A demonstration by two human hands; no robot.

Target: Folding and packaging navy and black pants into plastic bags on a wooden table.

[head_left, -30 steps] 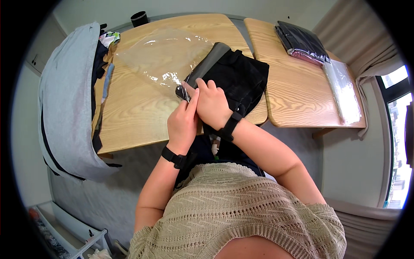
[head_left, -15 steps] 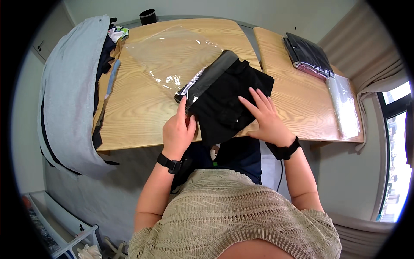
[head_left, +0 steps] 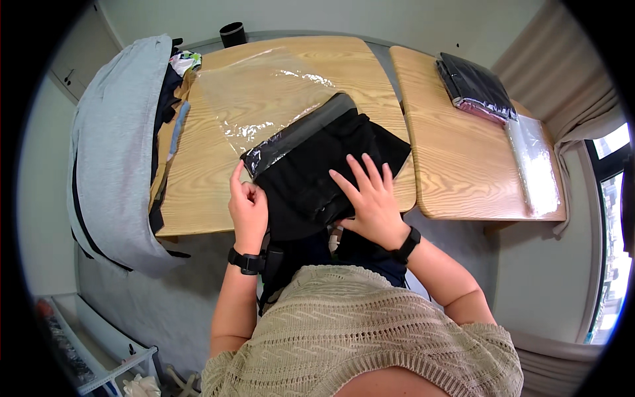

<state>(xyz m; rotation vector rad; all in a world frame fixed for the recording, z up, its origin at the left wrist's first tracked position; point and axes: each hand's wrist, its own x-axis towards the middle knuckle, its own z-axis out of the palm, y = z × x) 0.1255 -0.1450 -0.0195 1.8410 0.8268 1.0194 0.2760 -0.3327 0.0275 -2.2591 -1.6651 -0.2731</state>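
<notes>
A folded black garment (head_left: 301,182) lies aslant at the table's front edge, its near part hanging over. Its far strip is inside a clear plastic bag (head_left: 264,86), which spreads flat and wrinkled beyond it. My left hand (head_left: 249,208) is at the bag's left corner, index finger stretched along the edge and the other fingers curled; it seems to pinch the bag's edge there. My right hand (head_left: 374,205) rests on the garment's near right part with fingers spread, holding nothing.
Grey and dark clothes (head_left: 119,145) are heaped along the left side. A second wooden table (head_left: 463,165) stands at right, bearing a bagged dark garment (head_left: 476,86) and a stack of clear bags (head_left: 531,165). A black bin (head_left: 232,34) stands behind; a storage box (head_left: 99,331) is lower left.
Both hands have moved left and the garment with them, its far strip turning slightly. My right hand stays spread on the cloth. The whole view has shifted a little.
</notes>
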